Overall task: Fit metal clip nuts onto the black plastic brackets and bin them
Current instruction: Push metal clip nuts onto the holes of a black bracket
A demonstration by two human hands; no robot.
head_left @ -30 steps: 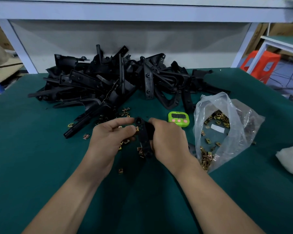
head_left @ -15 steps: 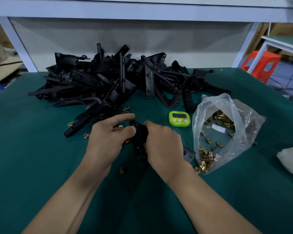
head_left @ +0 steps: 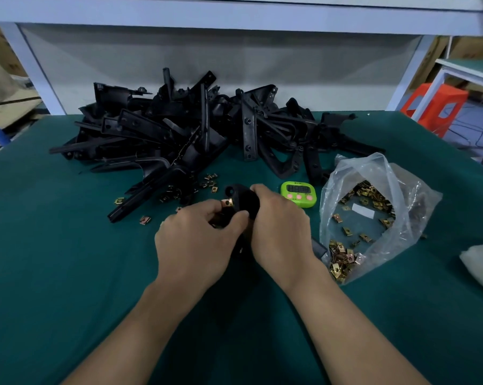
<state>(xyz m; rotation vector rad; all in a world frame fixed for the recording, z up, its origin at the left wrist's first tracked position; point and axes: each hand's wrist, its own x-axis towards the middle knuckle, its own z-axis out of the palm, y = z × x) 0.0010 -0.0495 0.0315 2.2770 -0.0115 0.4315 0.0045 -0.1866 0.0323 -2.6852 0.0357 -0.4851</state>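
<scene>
Hands: both are close together over the middle of the table point(head_left: 54, 259), touching at the fingertips around one part.
Left hand: the left hand point(head_left: 196, 245) pinches a brass-coloured clip nut point(head_left: 227, 202) between thumb and forefinger, the other fingers curled underneath.
Right hand: the right hand point(head_left: 279, 234) wraps around a black bracket point(head_left: 243, 198) from the right side, with the forefinger lying over its top edge.
Bracket: held above the green surface between the two hands; its rounded end with a hole points away from the person, while its lower part is hidden behind the hands.
Clip nut: sits against the left edge of the bracket; whether it is fully seated cannot be told.
Pile of brackets: the pile of brackets point(head_left: 179, 129) lies heaped across the far side of the table, against the back panel.
Loose clip nuts: the loose clip nuts point(head_left: 211, 180) are scattered on the surface between the pile and the hands, with a few more to the left.
Plastic bag: a clear plastic bag point(head_left: 418, 195) lies open just to the right of the right hand, with many clip nuts inside and some bunched at its near corner.
Timer: a green timer point(head_left: 298, 193) rests between the bag and the held bracket.
Right edge: a white bundle point(head_left: 482, 265) lies partly out of view.
Background: an orange stool point(head_left: 435, 107) stands beyond the table on the right.
</scene>
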